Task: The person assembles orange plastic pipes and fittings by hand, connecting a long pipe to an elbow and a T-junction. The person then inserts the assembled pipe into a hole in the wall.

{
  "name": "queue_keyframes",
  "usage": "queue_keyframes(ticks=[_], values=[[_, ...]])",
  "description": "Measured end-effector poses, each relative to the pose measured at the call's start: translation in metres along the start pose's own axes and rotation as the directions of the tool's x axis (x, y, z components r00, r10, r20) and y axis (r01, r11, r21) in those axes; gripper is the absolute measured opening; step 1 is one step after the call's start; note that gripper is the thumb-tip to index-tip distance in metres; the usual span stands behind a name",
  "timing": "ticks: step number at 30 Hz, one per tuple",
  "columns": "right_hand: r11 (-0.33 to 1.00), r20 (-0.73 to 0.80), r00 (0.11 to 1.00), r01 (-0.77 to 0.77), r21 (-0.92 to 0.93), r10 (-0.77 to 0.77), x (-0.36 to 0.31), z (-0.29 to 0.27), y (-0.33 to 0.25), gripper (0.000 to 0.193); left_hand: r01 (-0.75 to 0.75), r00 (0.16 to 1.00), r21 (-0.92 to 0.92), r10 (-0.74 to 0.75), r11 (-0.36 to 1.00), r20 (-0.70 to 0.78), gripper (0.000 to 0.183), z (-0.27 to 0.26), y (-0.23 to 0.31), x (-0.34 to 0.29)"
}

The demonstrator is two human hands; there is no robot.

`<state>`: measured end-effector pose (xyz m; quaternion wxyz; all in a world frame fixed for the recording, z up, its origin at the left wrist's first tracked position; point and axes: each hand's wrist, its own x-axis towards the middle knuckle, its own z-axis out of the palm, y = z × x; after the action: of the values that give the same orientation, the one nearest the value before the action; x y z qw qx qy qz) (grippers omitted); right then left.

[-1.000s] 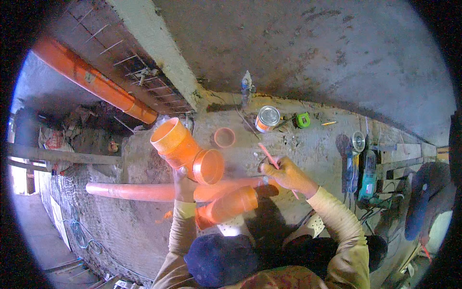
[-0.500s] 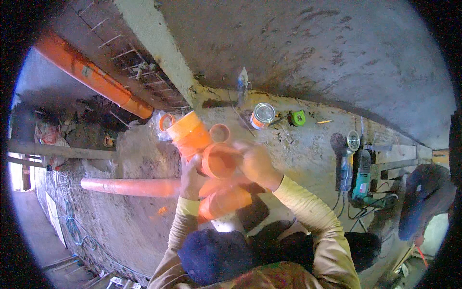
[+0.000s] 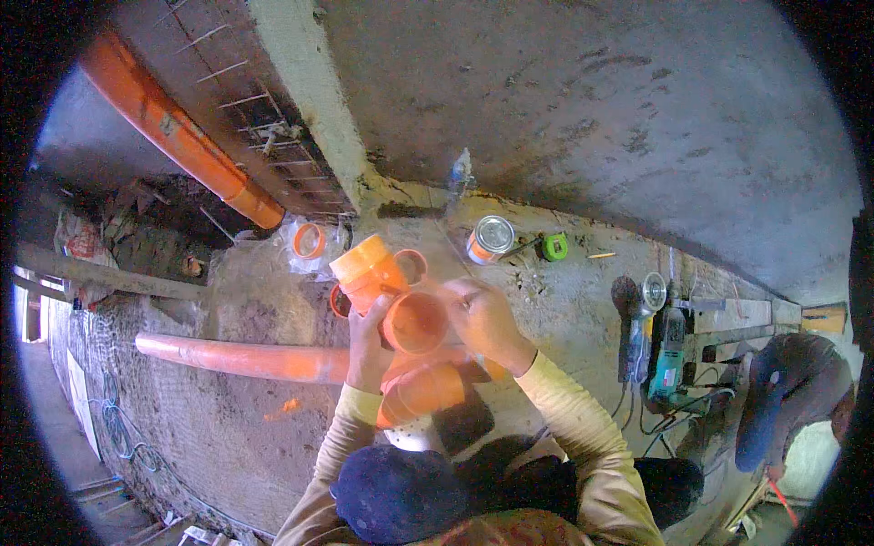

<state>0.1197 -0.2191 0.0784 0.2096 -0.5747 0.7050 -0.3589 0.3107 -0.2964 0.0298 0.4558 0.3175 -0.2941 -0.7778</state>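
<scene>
My left hand (image 3: pixel 368 344) grips an orange plastic pipe fitting (image 3: pixel 366 266), its fingers wrapped around the body. One round mouth of the fitting faces me and another end points up and left. Just right of that mouth is my right hand (image 3: pixel 490 320), slightly blurred, with its fingers curled together; whether something small is pinched in them is hidden. Below the held piece lies another orange fitting (image 3: pixel 421 397). Behind it, on the ground, stands an orange round-mouthed piece (image 3: pixel 411 266).
A long orange pipe (image 3: pixel 237 355) lies to the left, a loose orange ring (image 3: pixel 309 241) beyond. Toward the wall are a metal can (image 3: pixel 492 238), a green tape measure (image 3: pixel 554 247) and a pencil (image 3: pixel 601 256). At right lie corded power tools (image 3: pixel 669 350); a person (image 3: pixel 787 391) bends there.
The held fitting has turned a little and moved away from the loose ring. My right hand stays by its mouth, less blurred now. The whole view has shifted slightly.
</scene>
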Motion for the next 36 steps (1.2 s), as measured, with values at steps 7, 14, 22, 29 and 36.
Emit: queue_keyframes(ticks=[7, 14, 22, 29, 36], values=[[0.987, 0.061, 0.986, -0.149, -0.054, 0.152, -0.011, -0.004, 0.044, 0.033, -0.045, 0.996, -0.021, 0.043, 0.999, -0.074, 0.054, -0.004, 0.014, 0.0], [0.93, 0.252, 0.938, 0.295, -0.218, -0.238, -0.034, -0.054, -0.004, 0.022, -0.207, 0.968, 0.263, 0.236, 0.942, -0.082, 0.068, -0.025, 0.028, 0.009], [0.914, 0.375, 0.86, 0.399, -0.072, -0.346, -0.032, -0.066, -0.012, 0.047, -0.224, 0.965, 0.331, 0.256, 0.917, -0.056, 0.077, -0.017, 0.031, 0.006], [0.88, 0.491, 0.86, 0.334, -0.338, -0.138, -0.044, -0.062, -0.017, 0.053, -0.222, 0.967, 0.252, 0.246, 0.942, -0.068, 0.076, -0.023, 0.028, 0.008], [0.987, 0.602, 0.798, -0.055, 0.148, -0.046, -0.043, -0.06, -0.017, 0.03, -0.119, 0.987, 0.232, 0.141, 0.965, -0.08, 0.067, -0.034, 0.025, 0.012]])
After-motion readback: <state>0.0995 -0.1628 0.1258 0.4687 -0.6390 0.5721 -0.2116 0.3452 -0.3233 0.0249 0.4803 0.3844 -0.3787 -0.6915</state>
